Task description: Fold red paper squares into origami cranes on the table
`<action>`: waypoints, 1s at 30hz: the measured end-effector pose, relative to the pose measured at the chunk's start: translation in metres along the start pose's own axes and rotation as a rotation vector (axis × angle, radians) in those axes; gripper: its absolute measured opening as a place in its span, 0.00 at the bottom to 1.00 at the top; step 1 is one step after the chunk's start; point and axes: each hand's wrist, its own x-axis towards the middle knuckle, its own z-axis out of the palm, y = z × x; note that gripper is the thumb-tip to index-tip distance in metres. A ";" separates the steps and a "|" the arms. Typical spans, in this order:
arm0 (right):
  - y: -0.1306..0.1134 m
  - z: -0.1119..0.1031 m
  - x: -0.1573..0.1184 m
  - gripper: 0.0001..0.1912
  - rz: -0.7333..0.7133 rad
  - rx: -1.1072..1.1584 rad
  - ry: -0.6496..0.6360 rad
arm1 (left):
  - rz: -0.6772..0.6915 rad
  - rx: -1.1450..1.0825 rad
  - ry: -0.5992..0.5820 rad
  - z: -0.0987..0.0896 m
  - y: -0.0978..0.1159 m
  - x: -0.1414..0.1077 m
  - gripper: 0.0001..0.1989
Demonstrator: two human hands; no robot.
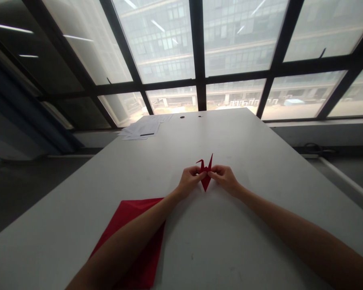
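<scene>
A small folded red paper crane (pixel 206 180) is held just above the white table (pixel 244 161), its two thin points sticking up and its lower tip pointing toward me. My left hand (pixel 190 180) pinches its left side and my right hand (pixel 225 177) pinches its right side. Both hands' fingertips meet at the middle of the figure. A flat sheet of red paper (pixel 133 229) lies on the table under my left forearm, partly hidden by the arm.
A loose stack of white papers (pixel 142 129) lies at the table's far left corner. Two small dark holes (pixel 182 117) mark the far edge. Large dark-framed windows (pixel 199 60) stand behind the table, with floor on both sides.
</scene>
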 end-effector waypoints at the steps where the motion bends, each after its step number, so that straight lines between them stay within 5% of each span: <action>1: 0.001 0.000 0.000 0.11 -0.004 0.001 0.003 | -0.004 0.000 0.002 0.000 0.001 0.000 0.17; 30: 0.000 0.001 0.001 0.12 0.112 0.130 0.085 | -0.041 0.083 0.049 0.002 0.008 0.000 0.16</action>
